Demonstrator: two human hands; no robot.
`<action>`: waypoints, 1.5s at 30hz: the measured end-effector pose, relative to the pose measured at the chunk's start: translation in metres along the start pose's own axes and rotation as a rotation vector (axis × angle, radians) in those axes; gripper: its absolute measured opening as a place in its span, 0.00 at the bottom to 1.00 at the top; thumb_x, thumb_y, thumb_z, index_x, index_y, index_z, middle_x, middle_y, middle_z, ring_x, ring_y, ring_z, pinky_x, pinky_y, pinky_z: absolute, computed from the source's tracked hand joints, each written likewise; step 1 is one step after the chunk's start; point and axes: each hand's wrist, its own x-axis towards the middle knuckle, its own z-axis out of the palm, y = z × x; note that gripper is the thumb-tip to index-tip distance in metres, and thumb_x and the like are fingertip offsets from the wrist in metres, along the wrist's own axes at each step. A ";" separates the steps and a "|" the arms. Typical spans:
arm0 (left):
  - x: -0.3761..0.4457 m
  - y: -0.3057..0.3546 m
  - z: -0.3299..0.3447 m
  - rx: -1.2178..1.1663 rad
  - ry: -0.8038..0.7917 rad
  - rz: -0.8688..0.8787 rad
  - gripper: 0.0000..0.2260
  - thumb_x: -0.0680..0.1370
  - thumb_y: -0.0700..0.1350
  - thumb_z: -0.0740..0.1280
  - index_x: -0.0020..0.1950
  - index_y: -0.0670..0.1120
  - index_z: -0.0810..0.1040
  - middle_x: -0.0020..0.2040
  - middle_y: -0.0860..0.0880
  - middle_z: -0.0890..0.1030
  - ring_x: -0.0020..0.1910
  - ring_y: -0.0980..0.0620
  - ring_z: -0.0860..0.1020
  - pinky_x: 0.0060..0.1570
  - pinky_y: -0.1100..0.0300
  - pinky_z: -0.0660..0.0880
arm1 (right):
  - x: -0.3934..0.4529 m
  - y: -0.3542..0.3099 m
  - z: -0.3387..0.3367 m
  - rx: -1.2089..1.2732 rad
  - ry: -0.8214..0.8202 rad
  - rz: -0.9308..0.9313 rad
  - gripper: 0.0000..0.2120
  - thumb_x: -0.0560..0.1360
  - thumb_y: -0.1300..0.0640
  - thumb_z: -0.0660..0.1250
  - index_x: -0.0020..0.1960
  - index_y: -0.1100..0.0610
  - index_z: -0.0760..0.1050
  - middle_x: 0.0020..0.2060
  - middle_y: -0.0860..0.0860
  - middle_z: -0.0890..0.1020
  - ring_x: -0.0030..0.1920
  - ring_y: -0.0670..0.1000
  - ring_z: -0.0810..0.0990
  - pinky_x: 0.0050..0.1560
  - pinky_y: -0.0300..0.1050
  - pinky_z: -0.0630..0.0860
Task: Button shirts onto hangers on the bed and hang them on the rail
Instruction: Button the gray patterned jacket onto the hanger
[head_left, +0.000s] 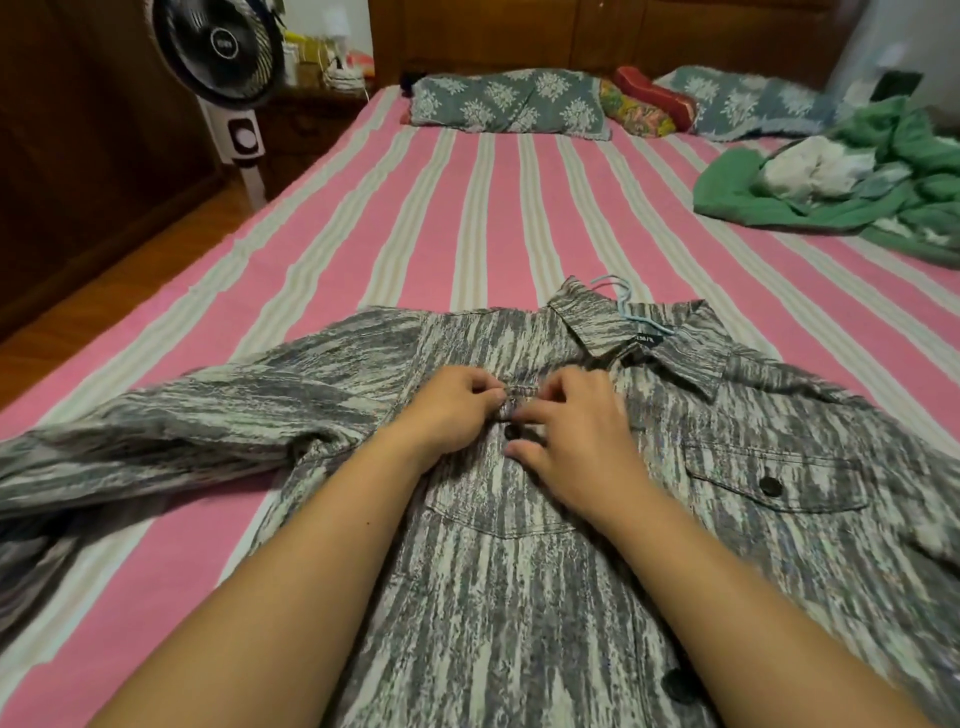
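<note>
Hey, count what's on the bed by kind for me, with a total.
Shirts: 1
Hangers: 1
Patterned grey pillows: 2
Red cushions: 1
Green blankets: 1
Total: 6

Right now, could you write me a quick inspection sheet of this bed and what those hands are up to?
Surface: bed with pink striped sheet.
Job's things: grey shirt laid flat, front up; pale blue hanger hook pokes out at the collar; a dark button shows between the hands.
Clutter: green bedding heaped at far right; pillows at the head.
Hands: left hand pinches the placket near the collar; right hand rests on the shirt, fingers at the placket.
Cables: a white one by the nightstand.
Surroundings: fan on the floor at left; wooden headboard.
</note>
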 end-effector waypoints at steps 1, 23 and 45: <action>0.000 0.001 0.002 0.019 0.010 0.004 0.06 0.83 0.46 0.65 0.52 0.49 0.83 0.45 0.50 0.83 0.42 0.51 0.79 0.44 0.55 0.73 | -0.001 -0.002 0.004 -0.024 -0.031 0.017 0.19 0.72 0.36 0.71 0.60 0.42 0.81 0.57 0.44 0.71 0.61 0.49 0.63 0.66 0.50 0.64; -0.011 0.003 -0.021 0.052 -0.181 0.064 0.06 0.82 0.46 0.69 0.49 0.49 0.85 0.34 0.52 0.79 0.29 0.56 0.72 0.33 0.61 0.69 | -0.001 -0.009 0.026 0.036 -0.004 0.163 0.10 0.84 0.46 0.55 0.52 0.49 0.72 0.48 0.45 0.74 0.53 0.50 0.67 0.66 0.53 0.62; -0.035 0.011 0.005 0.551 -0.060 0.170 0.06 0.80 0.48 0.70 0.57 0.52 0.80 0.51 0.55 0.81 0.48 0.54 0.80 0.49 0.58 0.80 | -0.013 0.020 -0.029 0.071 -0.392 0.081 0.21 0.78 0.66 0.66 0.61 0.43 0.81 0.64 0.43 0.73 0.67 0.49 0.65 0.74 0.59 0.64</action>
